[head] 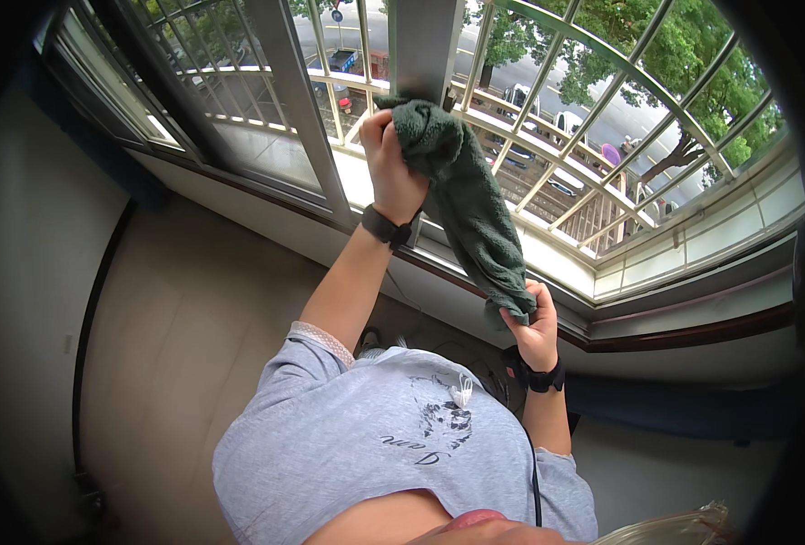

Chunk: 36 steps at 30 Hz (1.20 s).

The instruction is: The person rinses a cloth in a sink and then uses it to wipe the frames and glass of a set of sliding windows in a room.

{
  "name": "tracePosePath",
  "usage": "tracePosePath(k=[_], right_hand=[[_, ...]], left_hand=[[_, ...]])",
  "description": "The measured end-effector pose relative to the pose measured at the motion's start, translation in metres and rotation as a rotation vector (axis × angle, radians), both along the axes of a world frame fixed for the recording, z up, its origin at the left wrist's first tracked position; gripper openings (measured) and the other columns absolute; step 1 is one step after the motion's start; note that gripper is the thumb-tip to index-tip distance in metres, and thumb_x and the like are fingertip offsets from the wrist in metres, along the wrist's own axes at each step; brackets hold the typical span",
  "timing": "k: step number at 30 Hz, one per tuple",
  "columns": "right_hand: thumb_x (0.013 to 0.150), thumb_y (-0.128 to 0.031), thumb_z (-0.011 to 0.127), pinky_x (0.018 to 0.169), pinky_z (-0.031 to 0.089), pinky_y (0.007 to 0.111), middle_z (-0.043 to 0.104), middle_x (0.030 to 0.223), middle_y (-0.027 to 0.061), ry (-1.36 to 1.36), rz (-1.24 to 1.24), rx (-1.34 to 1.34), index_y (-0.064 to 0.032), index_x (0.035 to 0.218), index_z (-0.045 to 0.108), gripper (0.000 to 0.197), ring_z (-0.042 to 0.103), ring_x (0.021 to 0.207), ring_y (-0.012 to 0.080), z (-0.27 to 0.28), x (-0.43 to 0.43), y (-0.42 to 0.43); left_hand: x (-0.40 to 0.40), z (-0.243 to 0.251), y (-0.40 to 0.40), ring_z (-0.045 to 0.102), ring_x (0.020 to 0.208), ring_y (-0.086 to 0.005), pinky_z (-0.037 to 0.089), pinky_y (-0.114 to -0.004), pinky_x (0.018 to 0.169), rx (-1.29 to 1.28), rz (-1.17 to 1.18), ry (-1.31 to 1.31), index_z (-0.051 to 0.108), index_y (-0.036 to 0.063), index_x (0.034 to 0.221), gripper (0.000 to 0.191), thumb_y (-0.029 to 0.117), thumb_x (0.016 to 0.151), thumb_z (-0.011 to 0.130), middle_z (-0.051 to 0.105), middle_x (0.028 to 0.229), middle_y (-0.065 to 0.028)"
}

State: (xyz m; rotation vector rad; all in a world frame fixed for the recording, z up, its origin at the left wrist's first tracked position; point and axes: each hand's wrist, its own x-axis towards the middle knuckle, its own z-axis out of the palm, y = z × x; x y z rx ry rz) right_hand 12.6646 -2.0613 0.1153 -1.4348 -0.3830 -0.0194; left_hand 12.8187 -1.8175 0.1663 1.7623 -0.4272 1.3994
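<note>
A dark green terry cloth is stretched between my two hands, hanging slantwise in front of the window frame. My left hand grips its bunched upper end, close to the grey metal upright of the window. Lower and to the right, my right hand pinches the other end between thumb and fingers. Each wrist wears a black band. Part of the upright lies hidden behind the cloth.
A sliding window pane stands at the left. White metal security bars lie outside the opening, above a street with trees and parked vehicles. The brown-edged sill runs below. Cables lie on the floor near the wall.
</note>
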Motion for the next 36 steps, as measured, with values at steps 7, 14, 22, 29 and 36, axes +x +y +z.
tracePosePath(k=[7,14,22,29,36], right_hand=[[0.079,0.01,0.064,0.087,0.039,0.024,0.053,0.106,0.0052,0.061,-0.033,0.064,-0.0048,0.093,0.045,0.028,0.05,0.096,0.0112,-0.018,0.005,-0.008],[0.079,0.005,0.068,0.08,0.042,0.022,0.059,0.099,0.0021,0.233,-0.063,-0.014,-0.0032,0.095,0.05,0.025,0.053,0.089,0.0072,-0.044,0.006,-0.021],[0.078,-0.001,0.072,0.073,0.045,0.021,0.061,0.089,0.001,0.196,-0.084,-0.231,-0.002,0.093,0.054,0.024,0.054,0.081,0.0057,-0.05,0.009,0.001],[0.079,-0.005,0.071,0.072,0.045,0.021,0.061,0.087,0.0015,0.271,-0.083,-0.236,-0.0017,0.094,0.054,0.023,0.054,0.079,0.0057,-0.047,-0.005,0.008],[0.08,-0.008,0.069,0.068,0.045,0.022,0.06,0.083,0.0028,0.3,-0.071,-0.33,-0.0009,0.092,0.052,0.022,0.054,0.076,0.0062,-0.071,-0.012,0.012]], left_hand=[[0.008,-0.029,0.001,0.045,0.095,-0.0356,0.038,-0.041,0.082,0.084,0.06,0.042,0.056,0.0027,0.101,0.045,0.009,0.059,0.07,0.048,0.101,-0.0163],[-0.003,-0.141,-0.004,0.047,0.094,-0.0347,0.041,-0.041,0.082,0.062,0.086,0.241,0.058,0.0055,0.102,0.04,0.0,0.063,0.066,0.05,0.101,-0.0159],[-0.014,-0.238,-0.013,0.046,0.099,-0.0371,0.04,-0.042,0.087,-0.053,0.145,0.5,0.052,0.0045,0.107,0.046,0.001,0.064,0.066,0.047,0.104,-0.0157],[-0.014,-0.286,-0.02,0.048,0.098,-0.0336,0.041,-0.038,0.085,-0.114,0.143,0.544,0.05,0.0038,0.108,0.042,0.002,0.069,0.065,0.047,0.103,-0.0148],[-0.008,-0.333,-0.04,0.056,0.095,-0.0215,0.043,-0.031,0.086,-0.56,0.059,0.726,0.05,0.002,0.119,0.036,0.002,0.084,0.057,0.058,0.104,-0.01]])
